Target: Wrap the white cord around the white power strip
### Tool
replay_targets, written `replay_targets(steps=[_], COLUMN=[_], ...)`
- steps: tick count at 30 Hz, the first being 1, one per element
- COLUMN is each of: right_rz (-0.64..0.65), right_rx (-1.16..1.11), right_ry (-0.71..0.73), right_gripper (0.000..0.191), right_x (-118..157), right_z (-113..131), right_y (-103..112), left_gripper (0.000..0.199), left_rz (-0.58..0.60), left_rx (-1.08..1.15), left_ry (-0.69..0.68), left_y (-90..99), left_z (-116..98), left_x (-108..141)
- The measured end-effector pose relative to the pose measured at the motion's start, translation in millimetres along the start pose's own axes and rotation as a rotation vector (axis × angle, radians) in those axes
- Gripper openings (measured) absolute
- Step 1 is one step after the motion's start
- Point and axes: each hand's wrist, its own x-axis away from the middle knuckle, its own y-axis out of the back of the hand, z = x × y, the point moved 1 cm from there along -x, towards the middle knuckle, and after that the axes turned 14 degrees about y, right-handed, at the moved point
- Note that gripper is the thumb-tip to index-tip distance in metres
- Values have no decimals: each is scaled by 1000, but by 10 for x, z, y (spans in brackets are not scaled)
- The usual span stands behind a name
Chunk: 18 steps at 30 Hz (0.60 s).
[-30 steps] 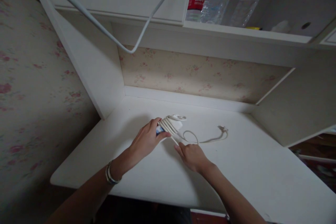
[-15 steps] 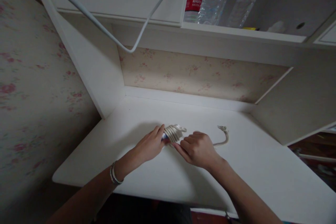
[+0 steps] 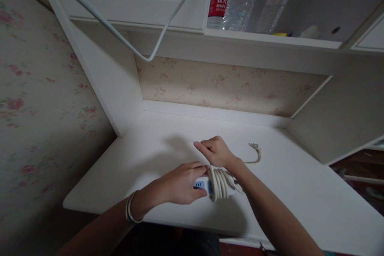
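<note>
A white and blue power strip [image 3: 200, 184] is gripped at its left end by my left hand [image 3: 184, 182], with fingers over the top and thumb along the near side. Several turns of off-white cord [image 3: 221, 184] wrap around its right part. Just beyond the strip, my right hand [image 3: 216, 153] is closed in a fist on the cord, thumb pointing left. The grip itself is mostly hidden. From behind the right hand the cord runs right across the desk to a loose end with metal prongs [image 3: 253, 145].
The white desk [image 3: 168, 128] has side panels and a low back ledge. Above it, a shelf [image 3: 270, 40] holds plastic bottles [image 3: 240, 4]. A white cable [image 3: 148, 58] hangs in a loop at the upper left. Flowered wallpaper [image 3: 45, 100] covers the left wall.
The power strip has come nearer me and to the right, tilting to show its blue face. My right hand has moved from its near right side to its far side.
</note>
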Motion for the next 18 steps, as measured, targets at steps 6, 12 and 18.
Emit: replay_targets(steps=[6, 12, 18], right_rz=[61, 114, -17], right_rx=[30, -40, -357], right_ry=[54, 20, -332], right_gripper=[58, 60, 64], right_x=[-81, -108, 68], right_z=[59, -18, -317], right_y=[-27, -33, -228], left_gripper=[39, 30, 40], left_rz=[29, 70, 45], left_rx=[72, 142, 219], left_ry=[110, 130, 164], left_y=[-40, -18, 78], left_z=[38, -47, -78], left_x=[-67, -25, 95])
